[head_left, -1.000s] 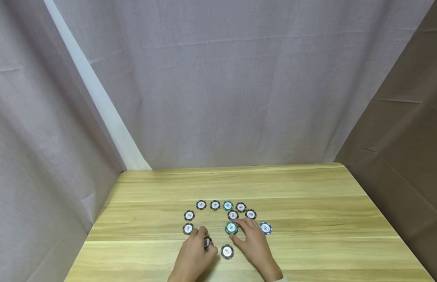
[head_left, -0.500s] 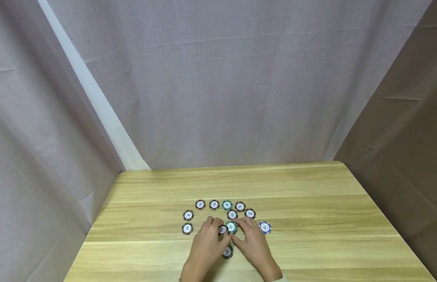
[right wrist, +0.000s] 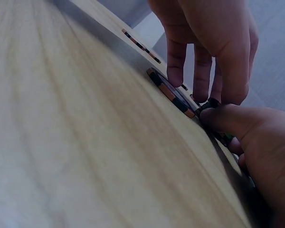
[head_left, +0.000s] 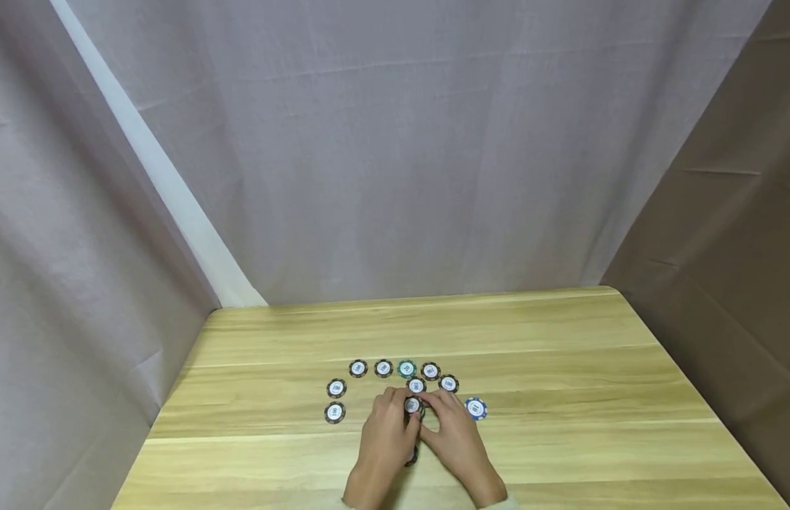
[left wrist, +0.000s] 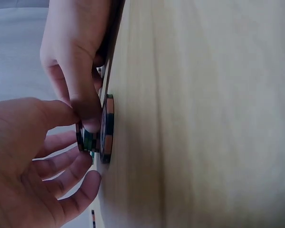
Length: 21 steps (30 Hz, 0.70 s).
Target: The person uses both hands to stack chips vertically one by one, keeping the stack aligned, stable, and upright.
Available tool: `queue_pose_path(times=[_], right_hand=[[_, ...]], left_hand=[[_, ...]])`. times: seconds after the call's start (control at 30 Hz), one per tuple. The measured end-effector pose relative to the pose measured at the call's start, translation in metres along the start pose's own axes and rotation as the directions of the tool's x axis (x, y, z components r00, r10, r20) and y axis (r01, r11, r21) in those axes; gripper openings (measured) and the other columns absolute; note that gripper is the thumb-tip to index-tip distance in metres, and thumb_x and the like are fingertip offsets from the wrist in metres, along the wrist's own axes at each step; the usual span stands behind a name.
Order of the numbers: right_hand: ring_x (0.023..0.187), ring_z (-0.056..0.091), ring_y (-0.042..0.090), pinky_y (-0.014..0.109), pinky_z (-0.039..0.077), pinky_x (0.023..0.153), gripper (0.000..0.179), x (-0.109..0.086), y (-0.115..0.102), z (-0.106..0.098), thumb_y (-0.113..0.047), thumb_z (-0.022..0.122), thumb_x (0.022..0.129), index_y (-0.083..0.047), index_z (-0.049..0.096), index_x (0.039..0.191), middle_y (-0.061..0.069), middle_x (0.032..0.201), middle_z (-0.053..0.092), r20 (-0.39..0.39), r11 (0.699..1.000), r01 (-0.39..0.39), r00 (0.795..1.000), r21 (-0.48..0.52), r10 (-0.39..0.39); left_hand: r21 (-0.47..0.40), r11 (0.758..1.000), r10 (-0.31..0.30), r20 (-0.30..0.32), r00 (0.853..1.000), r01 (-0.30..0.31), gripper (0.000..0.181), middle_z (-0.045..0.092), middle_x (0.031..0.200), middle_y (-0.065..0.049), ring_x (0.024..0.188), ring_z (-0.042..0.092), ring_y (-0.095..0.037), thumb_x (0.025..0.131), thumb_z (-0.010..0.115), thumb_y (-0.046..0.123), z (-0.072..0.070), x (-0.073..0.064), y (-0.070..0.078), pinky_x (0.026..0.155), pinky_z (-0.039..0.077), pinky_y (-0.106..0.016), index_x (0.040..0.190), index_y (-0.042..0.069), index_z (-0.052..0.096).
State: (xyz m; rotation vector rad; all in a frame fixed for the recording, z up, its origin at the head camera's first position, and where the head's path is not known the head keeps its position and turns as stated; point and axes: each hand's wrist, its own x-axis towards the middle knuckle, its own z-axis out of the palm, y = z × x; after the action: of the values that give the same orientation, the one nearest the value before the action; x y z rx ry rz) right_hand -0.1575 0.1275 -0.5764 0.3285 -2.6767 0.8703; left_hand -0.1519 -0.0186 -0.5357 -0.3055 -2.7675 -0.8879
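Observation:
My left hand [head_left: 385, 438] pinches a black poker chip [head_left: 412, 405] marked 100 between thumb and fingers. It sits on or just over a small stack with a green chip [left wrist: 88, 140] in it, seen edge-on in the left wrist view. Around the side of that stack, my right hand [head_left: 457, 440] curls its thumb and index finger; its thumb [right wrist: 223, 118] presses the edge in the right wrist view. Close in front of the stack, another black chip [right wrist: 171, 93] lies flat on the table, mostly covered by my left hand in the head view.
Black chips lie in an arc beyond the hands, with one green chip [head_left: 407, 368] among them. A black chip [head_left: 416, 384] lies right behind the stack. A blue chip [head_left: 475, 408] is right of my right hand. Curtains surround the wooden table [head_left: 560, 354].
My left hand has carried the black chip rightward and away from me, from the table's near left to the green stack. My right hand has stayed at the stack. The head view has shifted slightly.

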Motion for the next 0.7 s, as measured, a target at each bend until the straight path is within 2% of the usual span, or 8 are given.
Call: queue_pose_path(times=[0.17,0.37,0.53,0.7], right_hand=[[0.106,0.062,0.017,0.042,0.054,0.092,0.046,0.001,-0.005,0.004,-0.026,0.087,0.083,-0.014,0.075,0.125,-0.005,0.110,0.067,0.004,1.000,0.004,1.000,0.004,-0.004],[0.103,0.062,0.016,0.041,0.053,0.089,0.049,-0.003,-0.006,0.004,-0.025,0.088,0.080,-0.016,0.075,0.127,-0.006,0.107,0.067,0.002,1.000,0.009,1.000,0.002,-0.009],[0.103,0.062,0.017,0.042,0.054,0.090,0.049,-0.002,-0.004,0.003,-0.021,0.088,0.080,-0.015,0.075,0.126,-0.005,0.108,0.067,-0.002,1.000,0.016,1.000,0.004,-0.016],[0.101,0.063,0.015,0.040,0.054,0.087,0.047,-0.003,-0.002,0.001,-0.026,0.089,0.081,-0.016,0.075,0.125,-0.007,0.108,0.066,0.013,1.000,-0.003,1.000,-0.004,0.003]], left_hand=[[-0.038,0.999,-0.031,0.010,0.999,0.031,0.033,0.071,0.114,-0.006,0.103,0.067,-0.026,0.088,0.081,0.011,-0.005,-0.001,-0.004,0.080,0.062,-0.044,0.120,0.006,0.073],[-0.122,0.989,-0.083,0.047,0.995,0.089,0.038,0.073,0.119,-0.006,0.112,0.069,-0.028,0.086,0.084,0.009,-0.006,-0.004,-0.005,0.091,0.060,-0.048,0.122,0.008,0.074],[-0.166,0.983,-0.069,0.066,0.995,0.080,0.037,0.072,0.122,-0.008,0.116,0.068,-0.028,0.088,0.082,0.012,-0.010,-0.003,-0.007,0.097,0.057,-0.048,0.124,0.007,0.073],[-0.204,0.977,-0.054,0.037,0.998,0.060,0.033,0.072,0.116,-0.009,0.105,0.069,-0.025,0.091,0.079,0.014,-0.024,-0.001,-0.017,0.091,0.059,-0.043,0.122,0.005,0.073]])
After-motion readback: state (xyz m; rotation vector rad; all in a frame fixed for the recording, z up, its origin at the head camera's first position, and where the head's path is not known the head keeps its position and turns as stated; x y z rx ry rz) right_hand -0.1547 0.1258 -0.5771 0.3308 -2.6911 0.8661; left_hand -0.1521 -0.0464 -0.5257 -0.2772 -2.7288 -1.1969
